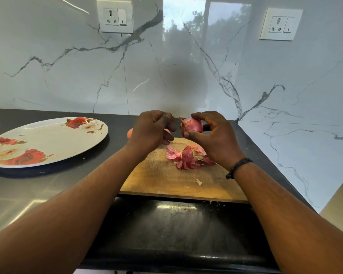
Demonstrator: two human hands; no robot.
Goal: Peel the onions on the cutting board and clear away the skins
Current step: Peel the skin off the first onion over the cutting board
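1. A dark, glossy counter [48, 186] runs into a corner of white marble-veined wall [67, 76]; two switch sockets are set in the wall, one upper left [114, 16] and one upper right [281, 24].
2. The right hand [214, 139] holds one red onion [192, 125] in the air above the far end of the cutting board, fingers curled over its top and thumb pressed under its near side. A flap of skin stands up at the onion's left tip.
3. The left hand [151, 131] is just left of the onion, apart from it, with fingers curled in towards the thumb. Whether it pinches a scrap of skin cannot be told.
4. A black band [238, 167] circles the right wrist.
5. One wooden cutting board [166, 180] lies below the hands, its near edge on the counter's front lip and its right side close to the corner wall.
6. One loose heap of pink skins [186, 157] lies on the board under the right hand, and one small scrap [198, 181] lies nearer the front.
7. An orange-pink rounded thing [129, 133] peeks out behind the left hand, mostly hidden.
8. One oval plate [48, 141] with red roses sits on the counter well left of the board, with bare counter between them.
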